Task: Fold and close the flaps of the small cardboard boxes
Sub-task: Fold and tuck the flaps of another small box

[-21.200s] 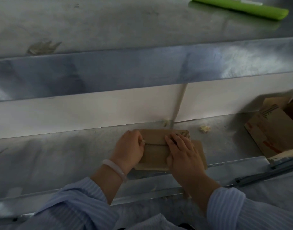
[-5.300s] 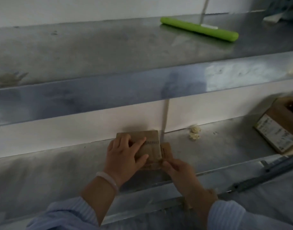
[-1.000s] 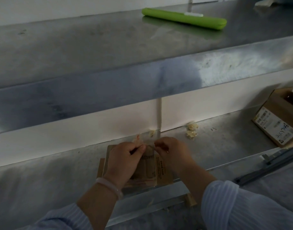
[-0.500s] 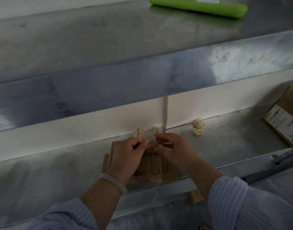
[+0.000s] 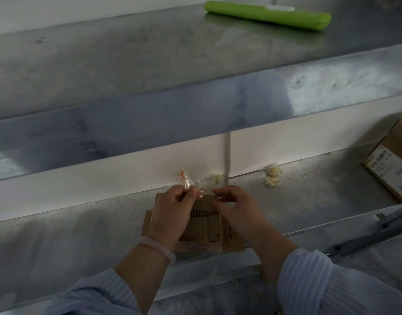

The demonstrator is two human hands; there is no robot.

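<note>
A small flat brown cardboard box [image 5: 204, 226] lies on the lower metal shelf [image 5: 81, 235], with a printed flap sticking out to its right. It sits inside or under a thin clear plastic wrap [image 5: 202, 185] whose top edge stands up above the box. My left hand [image 5: 172, 212] pinches that plastic at its upper left. My right hand [image 5: 232, 205] pinches it at the upper right, fingers curled. Both hands hide much of the box's top face.
Another cardboard box [image 5: 393, 164] with a white label rests at the far right of the shelf. Crumpled scraps [image 5: 272, 176] lie against the white back panel. A green roll [image 5: 268, 14] lies on the upper metal shelf. A metal rail [image 5: 377, 233] runs along the front right.
Over the last second my hands stayed at the box's top edge, gathering the clear plastic upward. The view shifted slightly left. The box itself has not moved.
</note>
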